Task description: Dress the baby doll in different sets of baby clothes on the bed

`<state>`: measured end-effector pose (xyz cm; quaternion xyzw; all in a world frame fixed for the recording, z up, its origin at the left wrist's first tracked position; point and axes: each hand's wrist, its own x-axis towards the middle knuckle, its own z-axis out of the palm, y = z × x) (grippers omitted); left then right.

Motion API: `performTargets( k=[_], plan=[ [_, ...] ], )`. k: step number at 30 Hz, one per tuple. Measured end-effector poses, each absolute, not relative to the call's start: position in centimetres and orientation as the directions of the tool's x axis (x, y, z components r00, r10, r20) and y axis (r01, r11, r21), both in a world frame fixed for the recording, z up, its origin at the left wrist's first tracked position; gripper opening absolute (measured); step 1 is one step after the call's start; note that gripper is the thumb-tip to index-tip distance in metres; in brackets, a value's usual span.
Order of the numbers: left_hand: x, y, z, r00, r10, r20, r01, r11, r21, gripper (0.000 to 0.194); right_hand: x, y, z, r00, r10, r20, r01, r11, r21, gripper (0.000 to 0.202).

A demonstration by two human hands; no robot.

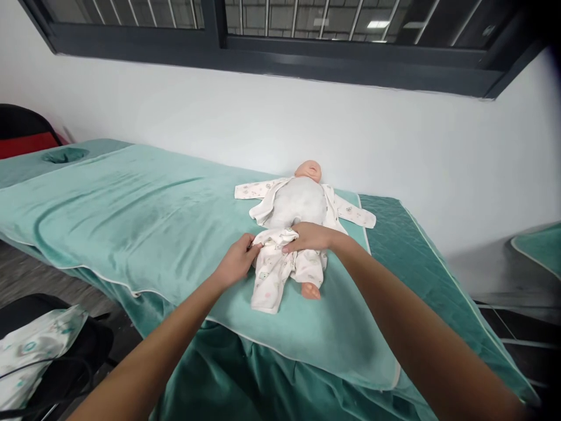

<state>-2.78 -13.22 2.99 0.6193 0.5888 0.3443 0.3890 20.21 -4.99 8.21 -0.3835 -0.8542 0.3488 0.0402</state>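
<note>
A baby doll [302, 202] lies on its back on a green-covered bed, its head toward the wall. Its white printed jacket [354, 211] is spread open around a pale grey torso, sleeves out to both sides. White printed baby trousers [268, 279] cover the doll's legs; one bare foot [311, 290] sticks out of the right-hand trouser leg, while no foot shows at the other. My left hand [239, 259] pinches the waist edge of the trousers on the left. Over the middle of the waistband lies my right hand [309, 238], its thumb and fingers closed on the cloth.
The light green towel [166, 204] covers the bed [385, 234], which stands against a white wall under a barred window [307, 41]. A chair with a printed cloth [39, 345] on it is at lower left. A black and red chair [26, 131] stands at far left.
</note>
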Motion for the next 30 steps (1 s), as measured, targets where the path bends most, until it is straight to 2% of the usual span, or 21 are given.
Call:
performTargets(
  k=[4, 7, 10, 15, 19, 21, 23, 27, 30],
  plan=[
    [-2.9, -10.0, 2.3, 0.11, 0.981, 0.158, 0.391, -0.189, 0.901, 0.031, 20.5, -4.7, 8.7, -0.711, 0.668, -0.221, 0.581, 0.381, -0.719, 0.041],
    [-2.8, -7.6, 1.8, 0.109, 0.973, 0.205, 0.298, -0.229, 0.927, 0.033, 20.5, -4.7, 8.8, -0.689, 0.698, -0.196, 0.57, 0.353, -0.742, 0.045],
    [-2.0, -5.6, 1.7, 0.103, 0.947, 0.304, 0.326, -0.321, 0.889, 0.031, 20.6, -4.7, 8.6, -0.672, 0.719, -0.176, 0.549, 0.325, -0.77, 0.043],
    [-0.6, -3.2, 2.6, 0.076, 0.893, 0.443, 0.531, -0.412, 0.741, 0.021, 21.1, -4.8, 7.8, -0.498, 0.865, -0.057, 0.539, 0.258, -0.802, 0.037],
    [-0.2, -1.6, 3.3, 0.202, 0.813, 0.546, 0.679, -0.518, 0.52, 0.019, 21.3, -4.7, 7.3, -0.419, 0.907, -0.043, 0.531, 0.207, -0.822, 0.031],
    [-0.1, -0.8, 3.2, 0.256, 0.785, 0.564, 0.702, -0.552, 0.45, 0.02, 21.2, -4.6, 7.0, -0.384, 0.922, -0.04, 0.517, 0.179, -0.837, 0.029],
    [0.0, -0.2, 2.9, 0.245, 0.786, 0.568, 0.696, -0.55, 0.461, 0.021, 20.8, -4.5, 6.6, -0.338, 0.941, -0.018, 0.519, 0.17, -0.838, 0.029],
    [0.1, 0.1, 2.0, 0.161, 0.825, 0.542, 0.639, -0.506, 0.58, 0.021, 20.2, -4.8, 6.2, -0.229, 0.972, 0.058, 0.571, 0.182, -0.8, 0.029],
    [-0.1, -0.1, 1.8, 0.139, 0.842, 0.521, 0.589, -0.493, 0.64, 0.021, 21.1, -4.6, 7.2, -0.282, 0.957, 0.073, 0.485, 0.208, -0.849, 0.032]
  ],
)
